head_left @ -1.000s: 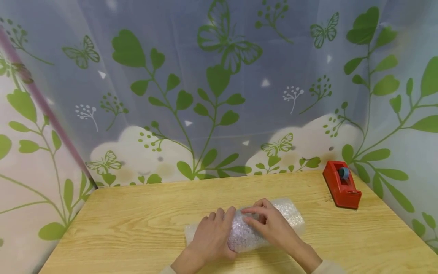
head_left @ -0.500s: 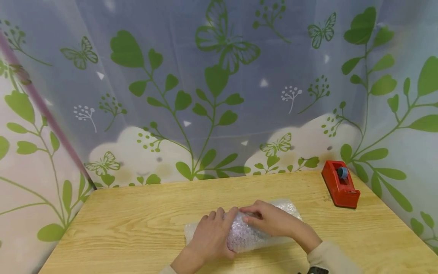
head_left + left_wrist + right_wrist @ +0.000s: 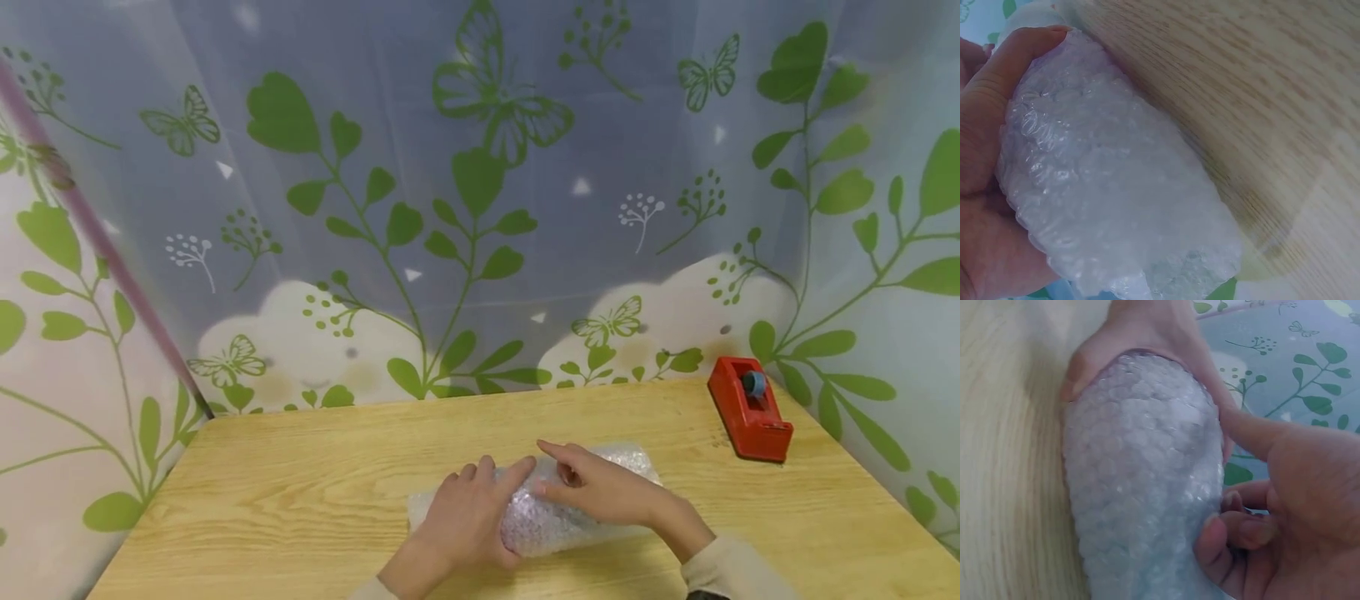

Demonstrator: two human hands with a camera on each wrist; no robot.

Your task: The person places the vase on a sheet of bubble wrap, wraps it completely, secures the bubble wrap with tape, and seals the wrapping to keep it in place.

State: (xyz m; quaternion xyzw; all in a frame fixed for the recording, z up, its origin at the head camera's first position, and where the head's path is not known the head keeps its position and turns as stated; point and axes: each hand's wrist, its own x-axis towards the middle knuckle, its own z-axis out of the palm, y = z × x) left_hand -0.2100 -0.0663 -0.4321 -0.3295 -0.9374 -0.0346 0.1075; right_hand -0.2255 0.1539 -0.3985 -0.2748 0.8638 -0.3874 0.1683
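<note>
A rolled bundle in clear bubble wrap (image 3: 543, 525) lies near the table's front, a faint purple tint showing through; its contents are hidden. My left hand (image 3: 468, 512) grips its left part, fingers over the top and thumb on the near side. In the left wrist view the bundle (image 3: 1116, 181) fills the middle. Over its right part is my right hand (image 3: 607, 487), index finger stretched out and other fingers curled. The right wrist view shows the right hand (image 3: 1316, 500) beside the bundle (image 3: 1141, 469), fingertips at its side.
A red tape dispenser (image 3: 750, 408) with a roll of tape stands at the table's back right. The wooden table (image 3: 285, 475) runs back to a patterned curtain (image 3: 337, 208), with more patterned cloth at both sides.
My right index finger and thumb have moved apart; the index finger now points out straighter. The right forearm has come in further from the right. The left hand keeps its hold.
</note>
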